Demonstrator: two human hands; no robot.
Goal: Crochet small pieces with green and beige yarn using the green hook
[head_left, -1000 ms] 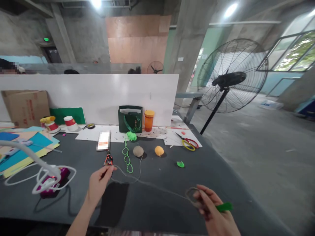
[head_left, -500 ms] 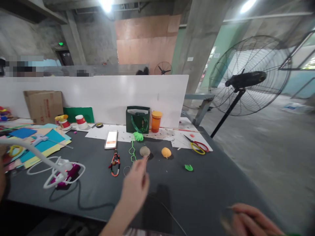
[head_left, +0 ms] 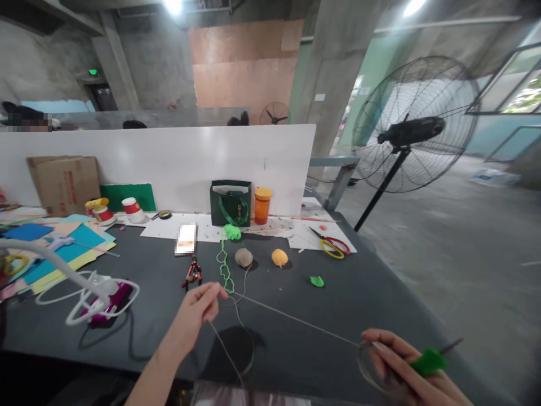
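My left hand (head_left: pixel 198 313) is closed in a pinch on a thin grey yarn (head_left: pixel 296 320), which stretches almost straight across to my right hand (head_left: pixel 408 366). My right hand is closed too, with the yarn at its fingertips and a loop hanging below them. A green piece (head_left: pixel 430 361) with a thin dark stick poking out shows behind those fingers; the stick's kind is unclear. Beyond my left hand lie a grey yarn ball (head_left: pixel 244 257), a yellow-orange yarn ball (head_left: pixel 279 258) and a green yarn ball (head_left: pixel 232 232) trailing a loose strand. A small green leaf-like piece (head_left: pixel 316 281) lies further right.
Red-and-yellow scissors (head_left: pixel 333 247) lie at the back right, near an orange jar (head_left: pixel 262 206) and a dark green gift bag (head_left: pixel 230 204). A beaded bracelet (head_left: pixel 194 270), a phone (head_left: pixel 186 239) and a white-armed lamp (head_left: pixel 63 265) are on the left. A standing fan (head_left: pixel 414 132) is beyond the table.
My left hand has moved left, away from the grey ball. My right hand has come further into view with the green piece, and the yarn now runs taut between both hands.
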